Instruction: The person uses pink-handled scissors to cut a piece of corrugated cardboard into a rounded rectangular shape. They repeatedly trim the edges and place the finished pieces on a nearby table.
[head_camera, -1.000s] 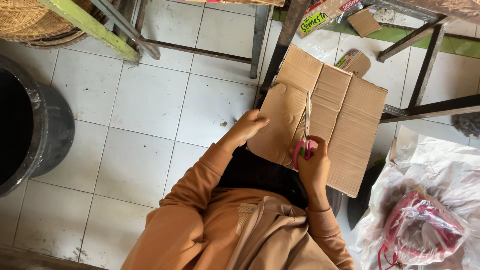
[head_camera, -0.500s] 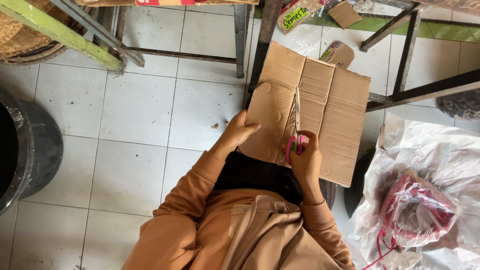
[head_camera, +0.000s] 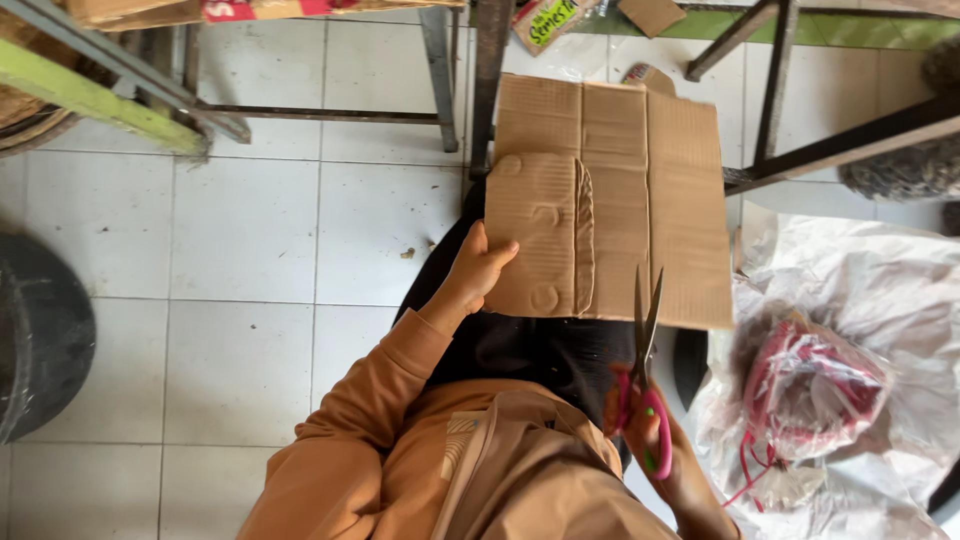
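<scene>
Left hand (head_camera: 480, 268) pinches the near left edge of the flattened cardboard sheet (head_camera: 620, 190), thumb on top, the sheet resting across the lap above the tiled floor (head_camera: 250, 230). Right hand (head_camera: 650, 430) is closed through the pink handles of the scissors (head_camera: 645, 350), blades slightly parted, tips just at the sheet's near edge. The cardboard looks light, stiff, creased along its folds; best held by an edge. Right fingers are partly hidden.

A burnt-orange long-sleeved top is worn, its sleeves ribbed at the cuffs and reaching the wrists of the left hand (head_camera: 482, 268) and right hand (head_camera: 640, 425). Black clothing is seen over the lap.
</scene>
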